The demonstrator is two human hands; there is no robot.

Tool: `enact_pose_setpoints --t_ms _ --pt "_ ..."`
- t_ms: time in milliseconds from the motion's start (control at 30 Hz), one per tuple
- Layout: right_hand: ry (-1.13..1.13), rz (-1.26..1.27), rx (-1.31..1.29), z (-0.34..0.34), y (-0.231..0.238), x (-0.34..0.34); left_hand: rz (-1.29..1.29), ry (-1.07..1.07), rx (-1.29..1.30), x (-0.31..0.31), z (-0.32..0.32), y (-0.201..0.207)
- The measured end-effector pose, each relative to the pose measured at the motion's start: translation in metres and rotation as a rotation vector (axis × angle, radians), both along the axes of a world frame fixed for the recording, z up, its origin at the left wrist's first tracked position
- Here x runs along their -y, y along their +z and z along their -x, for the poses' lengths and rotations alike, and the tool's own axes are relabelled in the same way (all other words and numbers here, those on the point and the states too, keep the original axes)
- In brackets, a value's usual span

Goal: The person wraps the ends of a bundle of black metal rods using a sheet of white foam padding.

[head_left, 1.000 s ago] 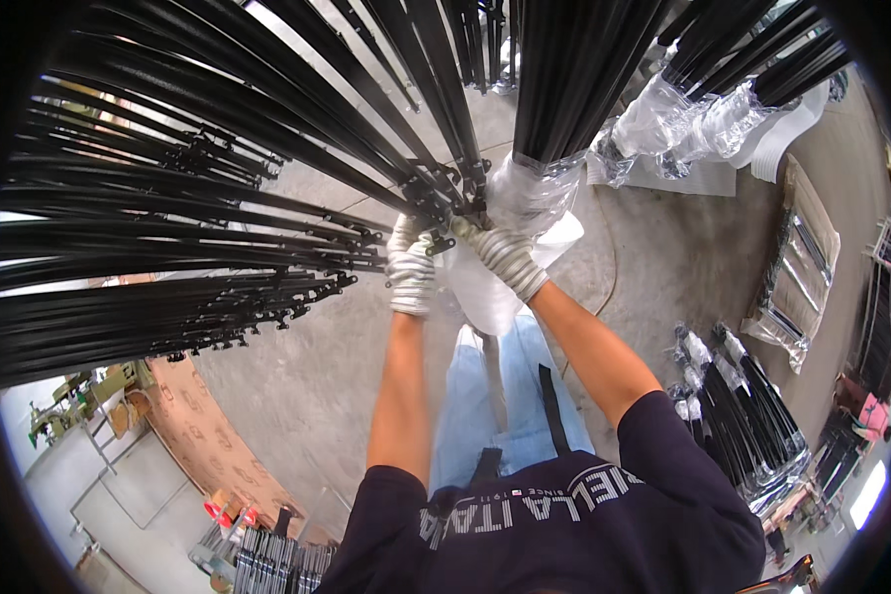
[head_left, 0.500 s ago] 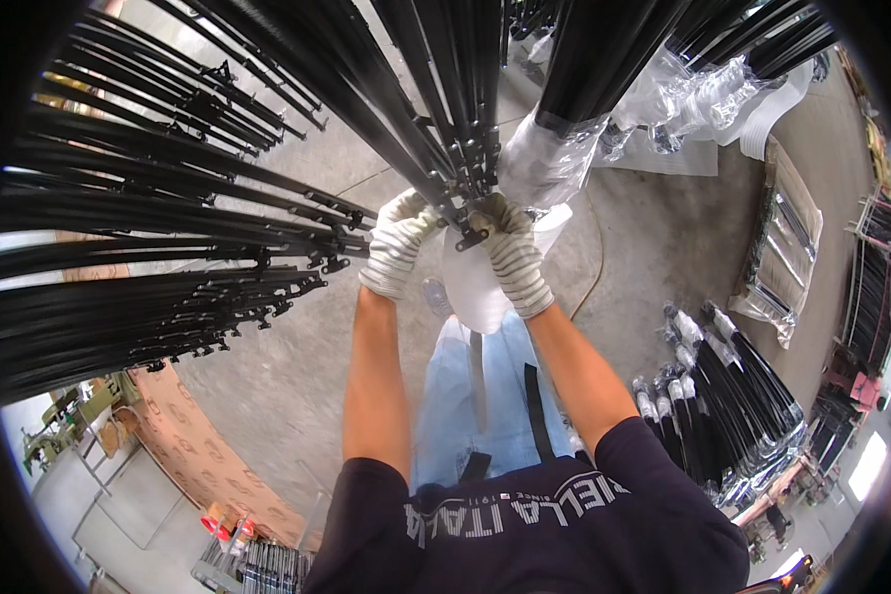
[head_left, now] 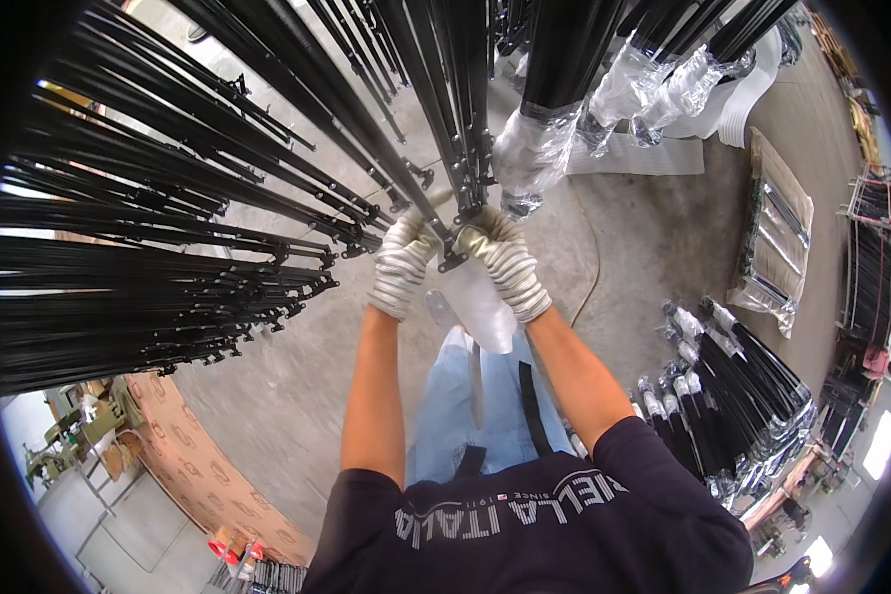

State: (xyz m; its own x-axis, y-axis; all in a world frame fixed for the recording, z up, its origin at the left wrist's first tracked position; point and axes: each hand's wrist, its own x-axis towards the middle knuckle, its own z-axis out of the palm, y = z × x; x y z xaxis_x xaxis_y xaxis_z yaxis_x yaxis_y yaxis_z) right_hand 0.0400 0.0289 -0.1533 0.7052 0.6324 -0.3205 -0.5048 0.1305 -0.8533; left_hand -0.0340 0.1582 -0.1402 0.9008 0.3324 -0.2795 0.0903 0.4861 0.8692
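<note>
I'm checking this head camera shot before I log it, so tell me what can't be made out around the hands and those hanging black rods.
- Head view: palms and fingertips of left hand and right hand, hidden by work gloves and the black rod ends.
- Where the rods hang from: cut off by the top rim.
- Clear plastic bag: its upper end hidden behind both hands.
- Wrapped bundles on the floor: too small and bent near the rim to count.

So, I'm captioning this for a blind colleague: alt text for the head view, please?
Two gloved hands, left hand and right hand, grip the lower ends of hanging black metal rods above a clear plastic bag. Plastic-wrapped black rod bundles lie on the concrete floor.
</note>
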Motion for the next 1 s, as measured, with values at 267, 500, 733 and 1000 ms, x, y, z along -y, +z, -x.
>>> enact_pose_setpoints --t_ms 267,500,733,1000 --pt "-0.023 -0.008 0.007 -0.007 -0.004 -0.005 -0.406 -0.237 -0.116 -0.024 -0.01 0.014" --pt "-0.002 0.083 0.056 -0.013 0.0 -0.004 -0.547 -0.184 -0.078 -0.011 -0.009 0.027" --pt "0.163 0.039 0.002 -0.027 0.019 -0.009 -0.523 0.427 0.088 0.015 -0.003 0.039" --pt "0.299 0.135 0.155 -0.038 0.039 -0.024 -0.636 0.697 -0.149 0.014 -0.011 0.072"
